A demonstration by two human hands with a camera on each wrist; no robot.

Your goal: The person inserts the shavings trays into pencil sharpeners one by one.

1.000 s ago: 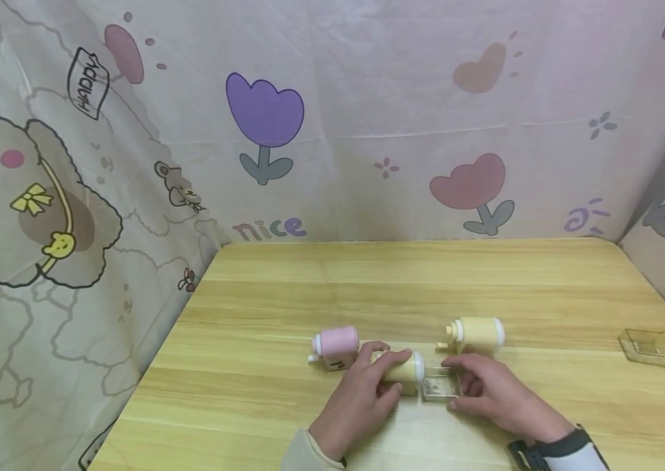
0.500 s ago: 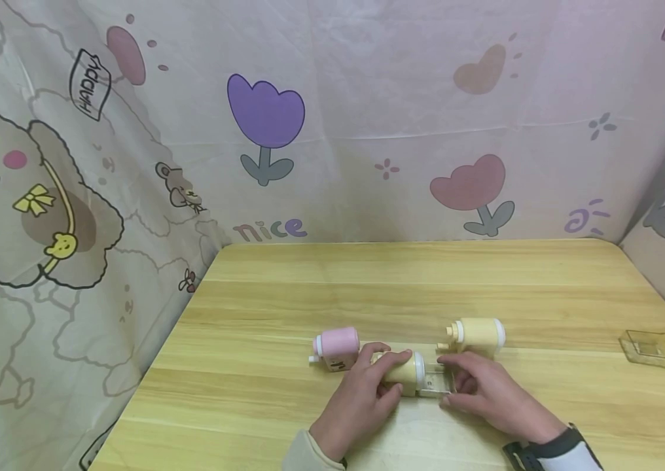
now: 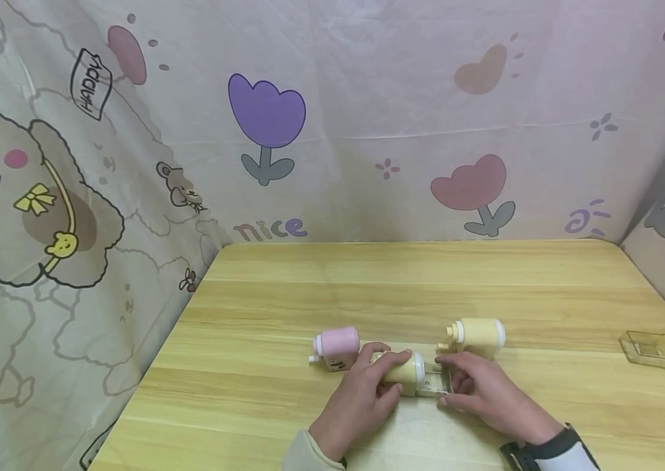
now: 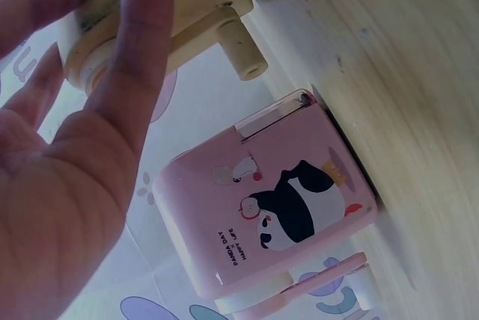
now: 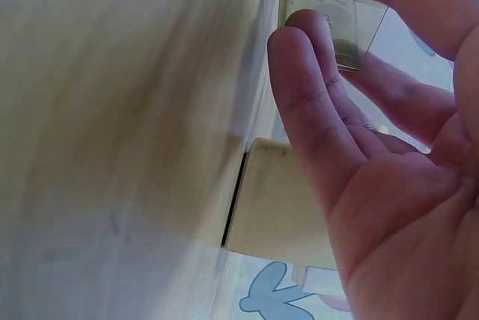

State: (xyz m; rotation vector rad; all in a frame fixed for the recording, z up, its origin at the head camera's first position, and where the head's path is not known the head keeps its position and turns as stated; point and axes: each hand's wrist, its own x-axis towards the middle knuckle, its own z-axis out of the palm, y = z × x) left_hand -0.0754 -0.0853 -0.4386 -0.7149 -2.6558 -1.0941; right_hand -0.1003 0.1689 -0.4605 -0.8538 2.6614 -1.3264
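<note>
Near the front of the table, my left hand grips a yellow crank pencil sharpener from above, fingers on its far side and thumb on the near side. Its crank handle shows in the left wrist view. From the sharpener's right end a clear shavings drawer sticks partly out. My right hand holds the drawer's outer end between thumb and fingers. In the right wrist view, the fingers partly cover the drawer.
A pink pencil sharpener with a panda print stands just left of my left hand. Behind my right hand is a second yellow sharpener. A loose, clear yellowish drawer lies at the table's right. Printed cloth hangs behind the table.
My right hand has moved left with the clear drawer, which now sits closer against the yellow sharpener. The left hand has kept its grip in the same place.
</note>
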